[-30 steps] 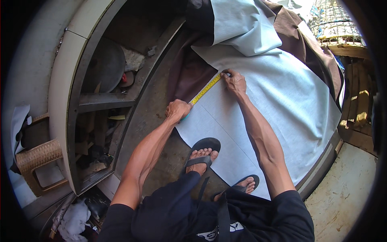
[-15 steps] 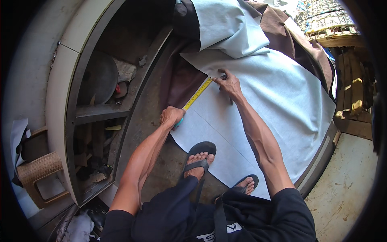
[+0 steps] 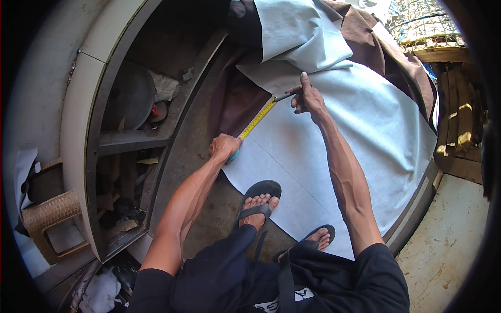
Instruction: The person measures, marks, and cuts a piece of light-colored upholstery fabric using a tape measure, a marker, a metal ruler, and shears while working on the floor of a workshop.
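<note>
My left hand (image 3: 224, 146) is closed on a teal tape measure (image 3: 234, 155); its yellow blade (image 3: 256, 120) stretches diagonally along the edge of a pale grey sheet of material (image 3: 378, 141), beside maroon material (image 3: 235, 96). My right hand (image 3: 308, 100) grips a slim dark pen-like tool (image 3: 283, 96), whose point is at the blade's far end, and one finger sticks up. A faint straight line crosses the pale sheet. My sandalled feet (image 3: 258, 203) are at the sheet's near edge, below my hands.
An open frame cabinet (image 3: 133, 135) with clutter stands at left, near a woven frame (image 3: 47, 211). Folded pale and brown material (image 3: 362, 41) lies heaped at the back. Wire mesh on timber (image 3: 428, 26) is top right, above wooden slats (image 3: 454, 120); a worn board (image 3: 438, 235) is lower right.
My right hand has left its grip on the blade's end, turned, and swung the dark tool from downward to sideways against that end. My left hand stays on the tape measure.
</note>
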The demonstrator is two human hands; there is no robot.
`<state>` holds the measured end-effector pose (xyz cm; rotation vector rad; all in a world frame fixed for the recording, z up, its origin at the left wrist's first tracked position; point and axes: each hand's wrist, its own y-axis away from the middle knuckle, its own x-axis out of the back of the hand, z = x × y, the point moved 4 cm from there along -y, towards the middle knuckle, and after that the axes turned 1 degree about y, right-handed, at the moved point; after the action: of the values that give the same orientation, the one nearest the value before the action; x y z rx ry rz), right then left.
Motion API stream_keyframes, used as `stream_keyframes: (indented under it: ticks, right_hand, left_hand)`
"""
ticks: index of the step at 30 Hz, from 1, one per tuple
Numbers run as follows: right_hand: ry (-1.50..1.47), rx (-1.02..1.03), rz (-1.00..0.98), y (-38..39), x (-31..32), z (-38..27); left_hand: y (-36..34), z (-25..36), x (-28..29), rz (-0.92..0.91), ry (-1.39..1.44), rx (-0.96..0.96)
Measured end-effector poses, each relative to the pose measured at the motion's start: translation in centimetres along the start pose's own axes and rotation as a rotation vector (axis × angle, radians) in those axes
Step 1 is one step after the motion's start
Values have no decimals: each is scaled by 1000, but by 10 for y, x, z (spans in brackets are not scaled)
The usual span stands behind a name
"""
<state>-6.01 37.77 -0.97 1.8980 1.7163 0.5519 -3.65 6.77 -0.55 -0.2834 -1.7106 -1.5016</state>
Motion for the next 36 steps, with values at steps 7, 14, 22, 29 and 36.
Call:
stream_keyframes:
  ticks: [7,14,22,29,36]
  right_hand:
    - [-2,238,137,-9,5,14]
    - [38,259,146,-10,9,21]
    - [-17,303,123,-10,4,20]
    - [40,279,121,-15,6,26]
    - [67,273,135,-18,4,28]
  left_hand:
    - [5,9,2,-35,44,25]
    - [1,9,0,-42,26,11]
    - [5,12,2,-28,15,11]
    - [1,14,1,-55,23,54]
    - [-1,12,0,-51,15,29]
